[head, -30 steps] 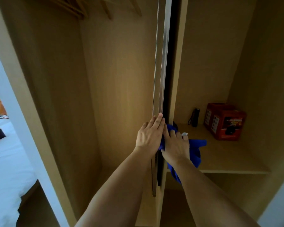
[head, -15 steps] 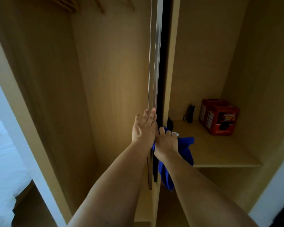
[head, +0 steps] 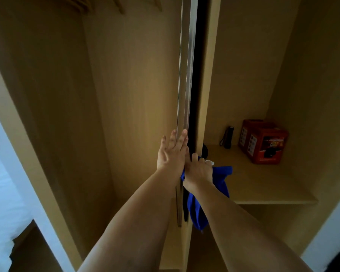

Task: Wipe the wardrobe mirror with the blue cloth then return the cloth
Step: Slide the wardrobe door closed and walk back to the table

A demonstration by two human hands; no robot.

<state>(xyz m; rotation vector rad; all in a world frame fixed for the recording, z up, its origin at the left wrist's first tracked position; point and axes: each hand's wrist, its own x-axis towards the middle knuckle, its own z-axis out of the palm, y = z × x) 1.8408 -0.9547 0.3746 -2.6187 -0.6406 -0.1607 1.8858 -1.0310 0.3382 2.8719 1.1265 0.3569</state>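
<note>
The mirror door (head: 187, 75) stands edge-on in the middle of the wardrobe, so only its thin silvery edge shows and the glass face is hidden. My left hand (head: 171, 154) lies flat against the door's left side with straight fingers pointing up. My right hand (head: 197, 170) grips the blue cloth (head: 206, 201) against the door's right side at shelf height. The cloth bunches under the palm and hangs down below the wrist.
To the right, a wooden shelf (head: 263, 191) carries a red box (head: 263, 142) and a small black torch (head: 228, 137). On the left is a tall empty hanging bay (head: 130, 95) with wooden hangers (head: 98, 4) at the top. A white bed (head: 2, 193) shows at the far left.
The view has shifted a little nearer the wardrobe and to the right. Both hands stay on the door edge, the right one still holding the cloth.
</note>
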